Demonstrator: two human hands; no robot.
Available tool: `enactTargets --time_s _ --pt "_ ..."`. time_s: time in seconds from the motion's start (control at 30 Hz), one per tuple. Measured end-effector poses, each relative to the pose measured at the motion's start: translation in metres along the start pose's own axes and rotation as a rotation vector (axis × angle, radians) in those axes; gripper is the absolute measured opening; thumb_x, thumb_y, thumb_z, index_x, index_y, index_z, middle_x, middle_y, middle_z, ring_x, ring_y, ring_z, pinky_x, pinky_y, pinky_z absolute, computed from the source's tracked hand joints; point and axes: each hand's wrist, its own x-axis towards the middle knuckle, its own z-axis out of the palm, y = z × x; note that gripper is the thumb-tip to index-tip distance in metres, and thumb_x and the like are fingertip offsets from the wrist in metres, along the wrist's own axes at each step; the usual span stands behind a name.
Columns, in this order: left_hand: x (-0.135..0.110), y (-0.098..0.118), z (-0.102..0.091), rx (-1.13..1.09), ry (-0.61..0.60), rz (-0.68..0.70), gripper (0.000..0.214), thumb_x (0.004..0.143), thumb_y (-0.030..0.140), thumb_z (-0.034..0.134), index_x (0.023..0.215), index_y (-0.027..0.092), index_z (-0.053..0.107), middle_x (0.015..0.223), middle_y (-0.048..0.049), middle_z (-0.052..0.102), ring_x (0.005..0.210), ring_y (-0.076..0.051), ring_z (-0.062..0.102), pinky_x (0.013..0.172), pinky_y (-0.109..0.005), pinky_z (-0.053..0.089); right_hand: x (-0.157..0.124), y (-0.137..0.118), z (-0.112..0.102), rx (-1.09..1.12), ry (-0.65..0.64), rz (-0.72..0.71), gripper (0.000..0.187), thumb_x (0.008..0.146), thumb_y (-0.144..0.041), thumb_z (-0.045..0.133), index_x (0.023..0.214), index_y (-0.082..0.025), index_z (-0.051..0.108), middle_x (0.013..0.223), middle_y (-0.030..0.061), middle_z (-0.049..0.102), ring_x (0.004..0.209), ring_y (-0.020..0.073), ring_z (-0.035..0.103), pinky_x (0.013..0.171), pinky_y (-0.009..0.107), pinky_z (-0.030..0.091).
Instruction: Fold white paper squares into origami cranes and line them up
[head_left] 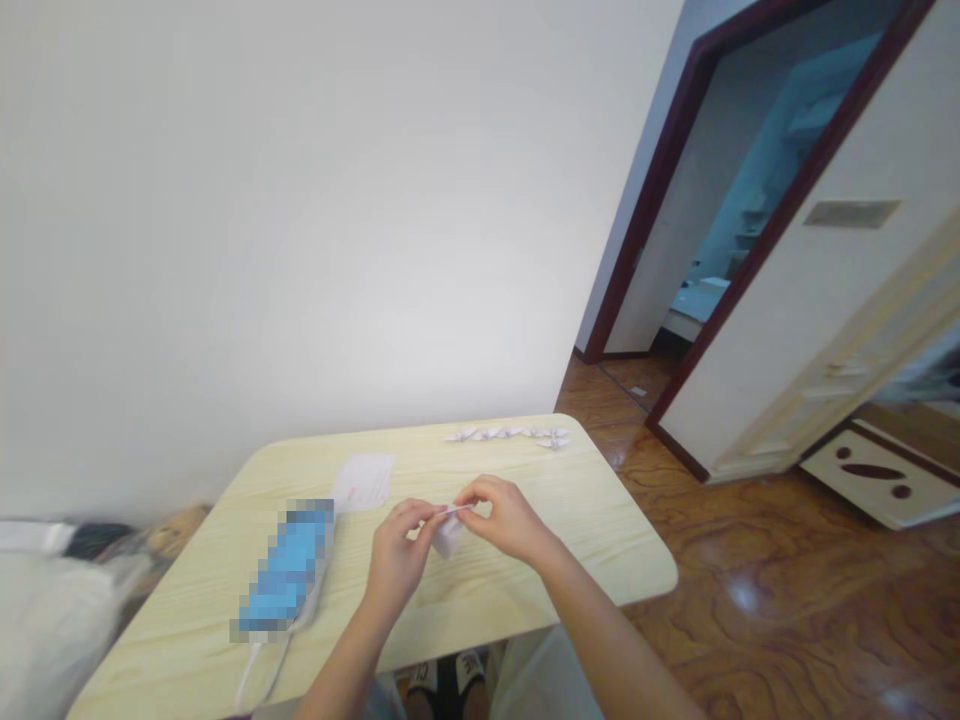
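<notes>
My left hand [401,553] and my right hand [504,518] meet above the middle of a light wooden table [592,545]. Both pinch a small piece of pale folded paper [448,533] between fingertips, the left at its left edge, the right at its upper right. The paper hangs just above the tabletop. A flat pale pink sheet [364,482] lies behind my left hand. Several small folded paper figures [510,434] form a row near the table's far edge.
A blurred blue object [289,570] with a white cord [259,670] lies on the table's left part. A white wall stands behind the table. To the right are a shiny wooden floor [757,590] and a dark-framed doorway [720,230]. Clutter sits at the far left.
</notes>
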Motion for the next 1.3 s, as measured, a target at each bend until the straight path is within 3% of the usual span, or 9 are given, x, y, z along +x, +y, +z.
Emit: enactTargets --time_s 0.33,0.57,0.73,1.3 --pt "0.001 -0.002 -0.001 0.017 -0.082 0.032 0.012 0.074 0.029 0.058 0.076 0.019 0.065 0.074 -0.0037 0.064 0.072 -0.016 0.058 0.067 -0.029 0.047 -0.001 0.003 0.0 -0.005 0.013 -0.006 0.005 0.07 -0.013 0.058 0.069 -0.017 0.061 0.071 -0.0002 0.06 0.07 0.0112 0.055 0.066 0.021 0.041" --pt "0.001 -0.002 -0.001 0.056 0.048 0.07 0.01 0.074 0.027 0.059 0.075 0.02 0.066 0.07 -0.003 0.061 0.069 -0.016 0.057 0.064 -0.029 0.047 0.0 0.0 0.0 0.016 0.071 0.001 0.013 0.069 -0.021 0.063 0.082 -0.018 0.059 0.078 0.0012 0.059 0.074 0.0127 0.055 0.069 0.024 0.043" --pt "0.0 0.002 -0.003 0.045 0.157 0.101 0.007 0.072 0.025 0.062 0.074 0.02 0.066 0.068 -0.0019 0.062 0.066 -0.015 0.057 0.063 -0.029 0.047 -0.001 -0.003 0.001 0.08 0.138 0.038 0.015 0.07 -0.025 0.062 0.082 -0.017 0.057 0.072 0.0 0.058 0.068 0.0121 0.056 0.065 0.024 0.043" --pt "0.002 0.008 -0.007 -0.007 0.126 0.124 0.005 0.072 0.024 0.062 0.073 0.021 0.066 0.067 -0.0014 0.062 0.065 -0.015 0.057 0.061 -0.028 0.047 0.001 -0.012 -0.005 0.148 0.069 0.007 0.007 0.073 -0.02 0.058 0.078 -0.017 0.063 0.069 0.0 0.058 0.066 0.0109 0.054 0.064 0.022 0.042"
